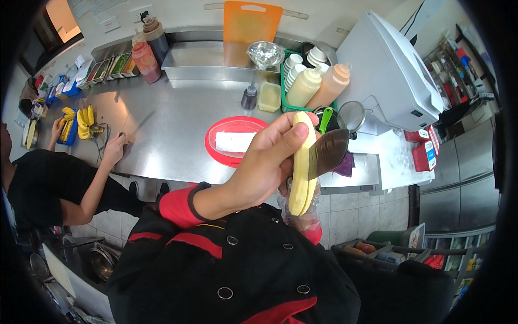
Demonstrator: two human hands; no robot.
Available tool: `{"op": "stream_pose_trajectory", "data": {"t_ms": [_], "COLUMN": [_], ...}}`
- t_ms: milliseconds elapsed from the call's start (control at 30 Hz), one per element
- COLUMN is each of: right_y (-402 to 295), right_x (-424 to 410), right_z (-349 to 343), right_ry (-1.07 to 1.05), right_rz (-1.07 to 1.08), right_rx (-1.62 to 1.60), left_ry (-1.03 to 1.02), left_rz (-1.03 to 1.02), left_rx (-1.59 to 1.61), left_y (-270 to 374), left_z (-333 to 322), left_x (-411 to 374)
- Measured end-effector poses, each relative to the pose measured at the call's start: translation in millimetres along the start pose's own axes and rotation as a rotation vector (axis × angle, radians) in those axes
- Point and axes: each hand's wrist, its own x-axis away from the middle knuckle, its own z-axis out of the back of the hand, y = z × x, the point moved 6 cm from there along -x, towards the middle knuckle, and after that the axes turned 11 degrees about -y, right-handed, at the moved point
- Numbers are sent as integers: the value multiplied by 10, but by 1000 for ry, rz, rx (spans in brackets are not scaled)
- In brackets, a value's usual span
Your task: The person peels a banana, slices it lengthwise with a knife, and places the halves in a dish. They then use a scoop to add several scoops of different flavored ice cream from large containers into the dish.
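My bare left hand (269, 150) holds a peeled banana (300, 170) upright, the thumb pressing near its top end. A lengthwise slit splits the banana's lower part. The broad, dark blade of a knife (330, 152) meets the banana's right side along the cut. Behind the banana is my right hand (313, 204) in a clear plastic glove, largely hidden. It grips the knife, whose handle is out of sight. Beyond my left wrist, a red oval tray (210, 148) on the steel counter bears a folded white paper towel (234, 141).
At left, another person (44, 186) works beside banana bunches (85, 121) and a blue container (73, 131). Behind the tray stand a small dark squeeze bottle (249, 97), a plastic tub (269, 97) and a green basket (286, 106) with sauce bottles and cups. A white appliance (384, 73) occupies the right.
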Motion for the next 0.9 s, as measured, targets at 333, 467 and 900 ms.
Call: {"op": "stream_pose_trajectory", "data": {"t_ms": [333,467,900], "right_y": [-24,-25,76], "right_x": [0,-59,-182], "right_z": [5,-22,-93], "right_ry": [16,14,9], "right_rz": [-4,-9,-59], "right_rx": [19,21,73], "left_ry": [-123,-152,-184], "left_rz": [-102,-142,-272], "left_rx": [-238,-264,-390], "left_y": [14,62,67], "left_z": [-62,-118,-149], "left_x": [51,58,107]}}
